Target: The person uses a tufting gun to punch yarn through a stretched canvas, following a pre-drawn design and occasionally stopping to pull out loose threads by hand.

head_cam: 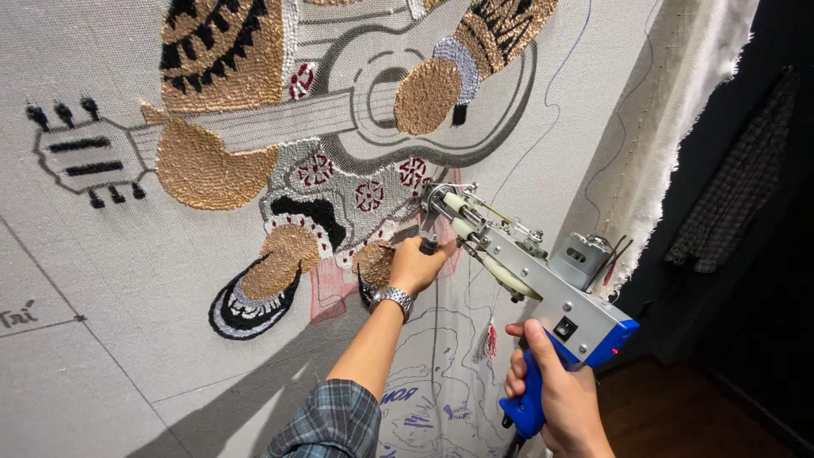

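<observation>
Far left there's a big stretched sheet of pale grey tufting cloth (127,339), with thin pencil-type lines drawn over it. Stitched into it is a half-done yarn picture of a figure playing a guitar (339,110), in tan, black, white and grey, with little red flower shapes. The guitar's headstock (85,157) sits out toward the left edge, outlined in dark yarn.

Moving right, a sleeve of blue-grey plaid fabric (335,424) comes up from the bottom, and above it a silver metal wristwatch (392,298) sits on the wrist. The person's left hand (417,265) is curled shut around the front grip of the tufting gun, right up against the cloth by the pink patch.

Next is the silver metal tufting gun with a blue plastic handle (543,288), angled up and left so its nose meets the cloth just under the guitar body. The right hand (555,394) is wrapped tight around that blue handle, low down, thumb lying along it.

Far right, the white frayed edge of the cloth (678,110) hangs against a dark room, with a dark checked garment (738,187) hanging there.
</observation>
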